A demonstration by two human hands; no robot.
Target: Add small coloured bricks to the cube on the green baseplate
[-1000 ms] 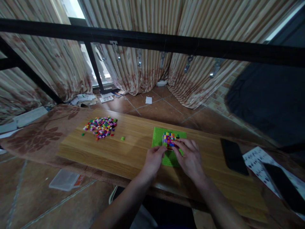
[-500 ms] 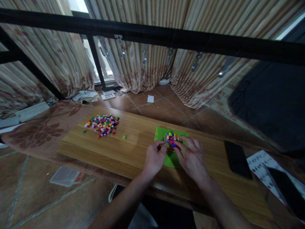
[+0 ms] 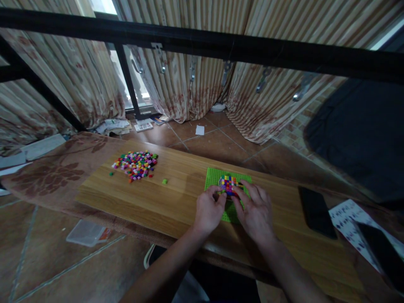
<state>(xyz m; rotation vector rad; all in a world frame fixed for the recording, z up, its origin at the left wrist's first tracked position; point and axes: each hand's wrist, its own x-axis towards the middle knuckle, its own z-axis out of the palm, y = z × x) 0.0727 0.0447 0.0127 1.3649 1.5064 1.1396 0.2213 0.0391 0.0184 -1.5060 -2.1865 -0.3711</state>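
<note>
A green studded baseplate (image 3: 212,177) lies on the wooden board (image 3: 176,198). On it sits a patch of small multicoloured bricks (image 3: 227,183). My left hand (image 3: 208,210) rests at the plate's near left edge, its fingers curled and pinched at the patch's near left corner. My right hand (image 3: 255,211) lies over the plate's near right part, fingertips bent onto the near edge of the brick patch. What the fingertips pinch is too small to make out. A heap of loose coloured bricks (image 3: 136,163) lies at the board's far left.
A stray green brick (image 3: 164,181) lies between heap and plate. A black phone (image 3: 317,211) and a printed sheet (image 3: 347,216) lie to the right. A black frame bar (image 3: 202,42) crosses overhead. A clear plastic box (image 3: 84,232) sits on the tiled floor.
Both hands have crept a little closer together at the near edge of the brick patch, the left fingers curling in more. The view has shifted slightly.
</note>
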